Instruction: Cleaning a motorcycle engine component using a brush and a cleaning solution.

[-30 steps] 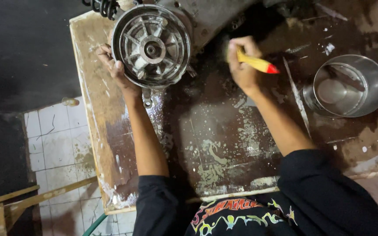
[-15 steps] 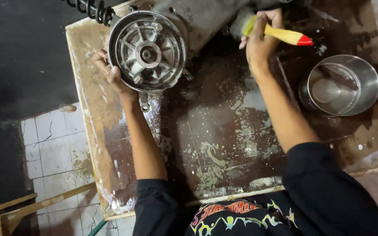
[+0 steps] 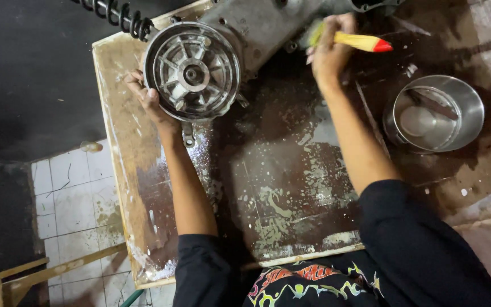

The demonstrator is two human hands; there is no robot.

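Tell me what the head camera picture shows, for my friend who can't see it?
A person's right hand holds a yellow-handled brush against a grey engine casing, while the left hand grips its round spoked wheel hub. A metal bowl sits on the stained wooden board.

dim overhead light, wet glare, sharp focus
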